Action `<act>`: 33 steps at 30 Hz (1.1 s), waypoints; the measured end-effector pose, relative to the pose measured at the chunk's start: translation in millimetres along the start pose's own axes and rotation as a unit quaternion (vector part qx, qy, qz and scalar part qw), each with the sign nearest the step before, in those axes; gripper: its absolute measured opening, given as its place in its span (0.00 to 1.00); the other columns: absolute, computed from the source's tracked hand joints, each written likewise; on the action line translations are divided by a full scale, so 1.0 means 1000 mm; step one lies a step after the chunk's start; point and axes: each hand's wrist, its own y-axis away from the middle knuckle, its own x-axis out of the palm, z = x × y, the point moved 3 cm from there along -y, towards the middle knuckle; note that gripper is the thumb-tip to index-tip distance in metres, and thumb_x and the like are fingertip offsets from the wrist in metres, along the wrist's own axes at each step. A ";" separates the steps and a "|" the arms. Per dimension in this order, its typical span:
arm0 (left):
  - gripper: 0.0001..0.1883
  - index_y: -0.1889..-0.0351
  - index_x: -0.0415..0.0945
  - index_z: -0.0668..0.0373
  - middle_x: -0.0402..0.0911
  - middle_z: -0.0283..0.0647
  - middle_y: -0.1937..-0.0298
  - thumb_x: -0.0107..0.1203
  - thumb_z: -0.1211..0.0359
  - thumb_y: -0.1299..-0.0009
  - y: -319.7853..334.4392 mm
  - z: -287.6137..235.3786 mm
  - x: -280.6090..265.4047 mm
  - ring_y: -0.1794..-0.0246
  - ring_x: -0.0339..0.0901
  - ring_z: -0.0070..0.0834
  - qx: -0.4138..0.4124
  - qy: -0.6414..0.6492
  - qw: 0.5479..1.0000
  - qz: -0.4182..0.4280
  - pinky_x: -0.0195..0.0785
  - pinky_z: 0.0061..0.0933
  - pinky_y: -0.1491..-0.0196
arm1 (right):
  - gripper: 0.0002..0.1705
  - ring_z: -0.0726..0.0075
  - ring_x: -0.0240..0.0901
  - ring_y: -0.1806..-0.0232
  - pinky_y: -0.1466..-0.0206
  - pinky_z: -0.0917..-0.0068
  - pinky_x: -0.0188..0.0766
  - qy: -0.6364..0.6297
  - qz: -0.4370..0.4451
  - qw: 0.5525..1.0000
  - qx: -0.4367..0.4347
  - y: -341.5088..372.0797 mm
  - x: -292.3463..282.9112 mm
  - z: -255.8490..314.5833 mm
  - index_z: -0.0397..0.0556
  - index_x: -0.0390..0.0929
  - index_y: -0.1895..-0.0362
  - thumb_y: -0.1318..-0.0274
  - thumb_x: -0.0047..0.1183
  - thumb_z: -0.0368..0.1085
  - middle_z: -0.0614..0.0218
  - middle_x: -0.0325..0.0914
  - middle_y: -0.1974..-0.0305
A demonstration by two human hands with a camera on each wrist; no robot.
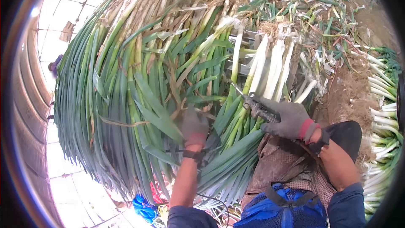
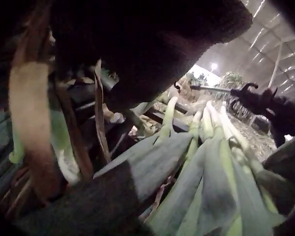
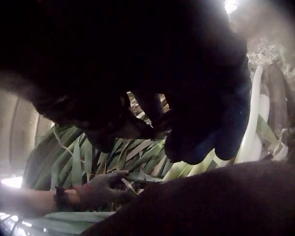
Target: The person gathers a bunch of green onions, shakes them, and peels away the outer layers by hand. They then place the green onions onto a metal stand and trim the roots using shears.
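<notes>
A large pile of long green onions (image 1: 122, 71), roots at the far end, spreads across the left and middle of the head view. My gloved left hand (image 1: 194, 126), blurred, is in among the leaves at the pile's right side. In the right wrist view, the left hand's (image 3: 105, 191) fingers are spread apart near dry leaf strips. My gloved right hand (image 1: 291, 119) grips a black air blow gun (image 1: 262, 109), its thin metal nozzle pointing up and left. Just beyond the gun lie several white-stemmed green onions (image 1: 275, 65), their leaves running toward my lap.
Peeled leaf scraps (image 1: 312, 12) litter the ground at the back right. A row of white-stemmed green onions (image 1: 382, 118) lies along the right edge. Blue plastic (image 1: 144, 209) shows below the pile. A curved wall (image 1: 31, 114) stands at the left.
</notes>
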 end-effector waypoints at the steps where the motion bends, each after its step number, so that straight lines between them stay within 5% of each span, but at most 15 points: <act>1: 0.49 0.24 0.59 0.64 0.67 0.59 0.28 0.71 0.55 0.40 -0.003 -0.003 0.007 0.29 0.68 0.57 0.005 -0.040 0.999 -0.017 0.65 0.50 0.30 | 0.46 0.40 0.83 0.60 0.53 0.51 0.76 0.000 -0.005 1.000 0.003 -0.001 0.002 -0.002 0.71 0.69 0.25 0.50 0.65 0.61 0.50 0.84 0.64; 3: 0.59 0.21 0.51 0.67 0.61 0.58 0.24 0.75 0.51 0.43 -0.010 0.015 0.031 0.23 0.59 0.54 0.014 -0.126 0.991 -0.052 0.58 0.47 0.24 | 0.46 0.40 0.83 0.60 0.52 0.50 0.76 -0.014 -0.029 0.999 0.005 -0.003 0.004 -0.011 0.69 0.69 0.25 0.50 0.65 0.61 0.49 0.84 0.64; 6: 0.60 0.20 0.51 0.64 0.62 0.55 0.26 0.76 0.51 0.45 -0.026 -0.009 0.009 0.24 0.61 0.51 -0.074 -0.179 0.980 0.048 0.61 0.46 0.26 | 0.46 0.40 0.83 0.59 0.52 0.50 0.76 -0.020 -0.007 0.999 0.026 -0.003 -0.007 -0.007 0.67 0.69 0.25 0.49 0.65 0.61 0.48 0.84 0.63; 11: 0.22 0.44 0.74 0.59 0.83 0.51 0.46 0.63 0.58 0.31 -0.051 -0.011 0.005 0.45 0.84 0.48 -0.089 -0.162 0.980 0.073 0.80 0.43 0.48 | 0.45 0.39 0.83 0.57 0.51 0.50 0.76 -0.022 0.025 0.999 0.035 0.000 -0.015 0.007 0.65 0.70 0.26 0.47 0.64 0.60 0.48 0.85 0.62; 21: 0.12 0.58 0.85 0.56 0.88 0.51 0.56 0.61 0.61 0.36 -0.030 -0.044 -0.041 0.51 0.85 0.49 -0.080 -0.160 0.977 0.116 0.77 0.47 0.49 | 0.44 0.40 0.83 0.55 0.48 0.51 0.76 -0.019 -0.036 0.999 0.030 0.010 -0.020 -0.014 0.72 0.69 0.25 0.48 0.64 0.60 0.49 0.85 0.60; 24: 0.13 0.58 0.85 0.55 0.88 0.51 0.57 0.63 0.60 0.37 -0.018 -0.042 -0.037 0.52 0.85 0.50 -0.030 -0.117 0.987 0.103 0.77 0.47 0.50 | 0.45 0.40 0.83 0.55 0.48 0.51 0.76 -0.023 -0.038 0.998 0.033 0.010 -0.021 -0.019 0.74 0.67 0.24 0.48 0.64 0.60 0.49 0.85 0.60; 33: 0.15 0.60 0.85 0.59 0.86 0.55 0.61 0.63 0.61 0.41 -0.003 -0.048 -0.034 0.57 0.84 0.54 -0.050 -0.044 0.993 0.099 0.76 0.48 0.53 | 0.45 0.41 0.83 0.55 0.47 0.51 0.76 -0.006 -0.014 0.999 0.048 0.005 -0.017 -0.018 0.73 0.68 0.25 0.49 0.64 0.60 0.50 0.86 0.59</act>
